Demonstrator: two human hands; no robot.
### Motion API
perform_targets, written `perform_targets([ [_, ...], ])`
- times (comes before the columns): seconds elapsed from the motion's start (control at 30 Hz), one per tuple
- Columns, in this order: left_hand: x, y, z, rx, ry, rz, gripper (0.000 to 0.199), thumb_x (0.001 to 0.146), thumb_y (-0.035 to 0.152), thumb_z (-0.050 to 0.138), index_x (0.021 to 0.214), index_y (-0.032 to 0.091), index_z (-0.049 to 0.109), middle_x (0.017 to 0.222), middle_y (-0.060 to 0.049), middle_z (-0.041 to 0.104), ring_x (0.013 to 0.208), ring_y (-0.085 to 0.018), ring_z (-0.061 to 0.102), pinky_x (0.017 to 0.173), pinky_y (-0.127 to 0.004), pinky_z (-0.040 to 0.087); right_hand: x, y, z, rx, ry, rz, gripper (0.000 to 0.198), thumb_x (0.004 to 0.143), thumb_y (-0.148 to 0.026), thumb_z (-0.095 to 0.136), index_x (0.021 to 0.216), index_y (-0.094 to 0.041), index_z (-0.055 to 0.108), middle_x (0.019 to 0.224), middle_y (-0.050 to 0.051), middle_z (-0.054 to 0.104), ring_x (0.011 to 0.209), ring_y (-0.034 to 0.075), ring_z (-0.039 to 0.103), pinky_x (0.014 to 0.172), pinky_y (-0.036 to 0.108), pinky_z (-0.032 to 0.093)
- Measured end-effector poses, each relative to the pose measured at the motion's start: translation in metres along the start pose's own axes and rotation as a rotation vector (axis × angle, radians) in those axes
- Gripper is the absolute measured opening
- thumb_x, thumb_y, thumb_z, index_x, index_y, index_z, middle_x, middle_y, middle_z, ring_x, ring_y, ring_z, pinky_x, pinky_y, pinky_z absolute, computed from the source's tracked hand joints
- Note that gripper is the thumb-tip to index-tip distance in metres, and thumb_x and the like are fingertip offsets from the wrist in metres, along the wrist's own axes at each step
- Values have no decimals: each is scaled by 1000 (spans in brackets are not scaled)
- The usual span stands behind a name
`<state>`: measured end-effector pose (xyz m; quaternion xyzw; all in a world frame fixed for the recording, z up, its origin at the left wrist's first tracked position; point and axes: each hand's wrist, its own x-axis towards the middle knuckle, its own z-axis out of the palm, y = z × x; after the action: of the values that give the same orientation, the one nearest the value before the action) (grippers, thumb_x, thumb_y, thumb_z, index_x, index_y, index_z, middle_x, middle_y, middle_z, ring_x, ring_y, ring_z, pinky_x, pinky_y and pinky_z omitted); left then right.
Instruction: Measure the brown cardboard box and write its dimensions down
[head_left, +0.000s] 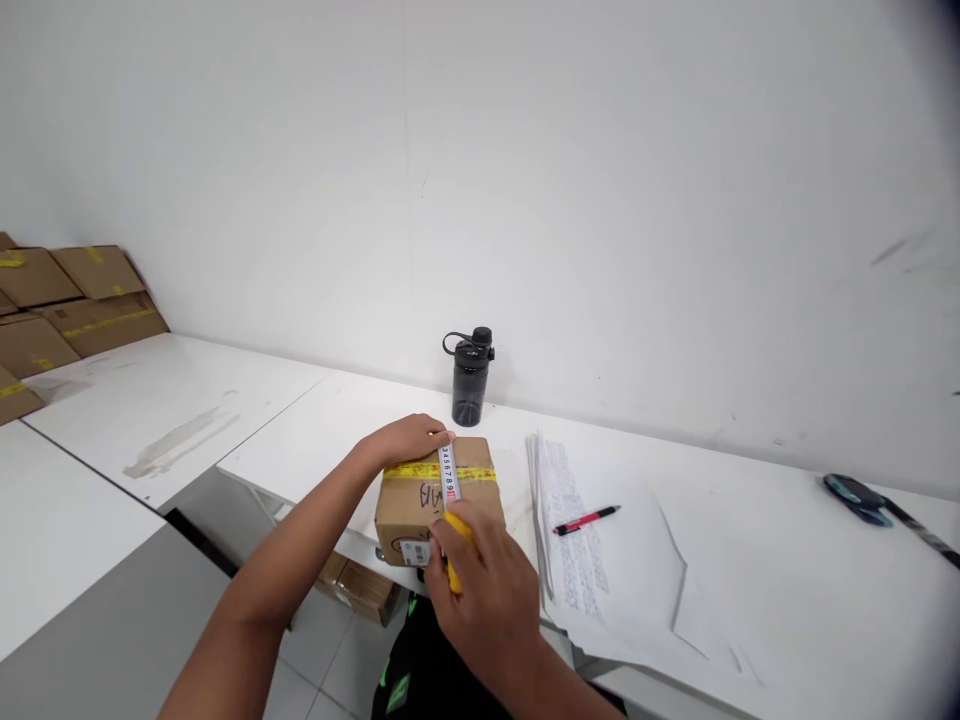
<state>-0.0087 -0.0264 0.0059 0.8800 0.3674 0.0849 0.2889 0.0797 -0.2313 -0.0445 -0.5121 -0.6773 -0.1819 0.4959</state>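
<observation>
A small brown cardboard box (477,500) with yellow tape and dark handwriting sits at the table's front edge. A white measuring blade (448,468) lies across its top, its printed numbers showing. At the far edge of the box, my left hand (411,437) pins the blade's end with the thumb; its other fingers are partly hidden behind the box. My right hand (487,590) is wrapped round the yellow tape measure (455,575) at the near edge, by a white label (415,552) on the box's front face.
Behind the box stands a dark water bottle (469,385). To the right are written papers (562,480) with a red pen (586,520) on them. Farther right lies a dark blue object with a strap (859,497). Boxes (97,300) are stacked far left; another box (364,590) is below the table.
</observation>
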Motion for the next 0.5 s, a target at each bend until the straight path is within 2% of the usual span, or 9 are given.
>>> perform_targets([
  [0.1,-4,-1,1,-3,56,15,40,83,53,50,68,19,64,74,-4,67,68,-21,56,61,-29,37,1,4,2,2,-23,48,46,84,-19,56,129,-26,49,117,16,65,94,33,69,64,43,58],
  [0.2,-10,2,0,-76,162,38,41,87,51,45,79,18,67,88,-5,69,82,-22,59,71,-30,42,-9,7,-4,-1,-69,148,61,88,-27,54,145,-26,33,130,18,58,101,36,67,60,42,60],
  [0.27,-21,11,-2,-176,239,49,39,88,51,46,84,18,66,93,-5,69,88,-22,60,78,-30,43,-17,12,-13,15,-110,226,67,90,-34,52,150,-26,24,129,17,60,97,35,69,55,41,60],
  [0.33,-38,26,-3,-271,296,62,36,87,51,50,84,18,63,92,-4,68,87,-21,60,79,-30,44,-25,23,-21,30,-122,261,69,92,-39,51,152,-25,21,119,16,66,89,33,72,54,41,61],
  [0.4,-59,46,0,-279,310,77,34,88,51,50,84,18,59,90,-3,66,85,-20,60,77,-31,45,-32,36,-28,25,-77,233,71,92,-38,55,152,-23,20,108,14,70,84,31,72,59,40,61],
  [0.5,-83,72,17,-79,280,124,33,90,49,48,83,19,58,87,-3,64,83,-20,59,76,-33,46,-37,56,-32,20,36,89,75,89,-25,64,150,-22,21,105,12,71,88,28,72,70,42,61],
])
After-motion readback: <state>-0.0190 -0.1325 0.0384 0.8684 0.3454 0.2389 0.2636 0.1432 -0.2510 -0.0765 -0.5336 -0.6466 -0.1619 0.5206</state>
